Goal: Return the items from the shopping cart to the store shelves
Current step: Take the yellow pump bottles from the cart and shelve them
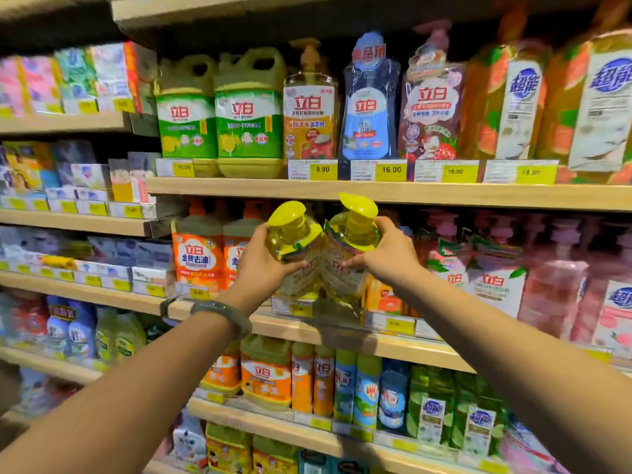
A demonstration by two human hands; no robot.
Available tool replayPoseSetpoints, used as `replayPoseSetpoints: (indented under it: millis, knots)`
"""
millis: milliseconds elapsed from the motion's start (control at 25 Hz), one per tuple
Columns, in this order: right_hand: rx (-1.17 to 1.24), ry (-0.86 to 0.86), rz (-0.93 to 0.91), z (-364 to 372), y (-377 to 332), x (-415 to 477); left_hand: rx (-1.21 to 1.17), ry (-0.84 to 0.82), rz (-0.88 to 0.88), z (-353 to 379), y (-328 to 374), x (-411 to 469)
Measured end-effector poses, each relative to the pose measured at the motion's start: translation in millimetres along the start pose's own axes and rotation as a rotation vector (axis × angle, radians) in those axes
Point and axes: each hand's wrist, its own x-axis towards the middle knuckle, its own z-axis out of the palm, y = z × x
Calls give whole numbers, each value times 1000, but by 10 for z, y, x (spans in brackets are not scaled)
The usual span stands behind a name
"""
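Observation:
Two yellow pump bottles of dish soap, wrapped together as a twin pack, are held up in front of the second shelf. My left hand grips the left bottle at its shoulder. My right hand grips the right bottle near its neck. The pack's base hovers at the shelf's front edge, between orange bottles on the left and pink bottles on the right. Both yellow pump caps point up.
Wooden shelves full of detergent bottles fill the view, with yellow price tags along each edge. Green jugs stand on the shelf above. Boxed goods sit on the shelves at left. The shopping cart is out of view.

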Motion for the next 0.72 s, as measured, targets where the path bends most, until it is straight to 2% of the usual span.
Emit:
replayPoseSetpoints:
  millis: [160,320,560,720]
  knots:
    - [45,-25,84,193,153,143,31,-25,20,29,-214,203]
    - [47,-6,220,459,264,239,55,-121,-13,42,-382,425]
    - [-233,13,310,666,99,450,172,-204,-128,-74,-564,790]
    - [-525,39,181,771,-5,487,279,-190,-101,-111,-621,854]
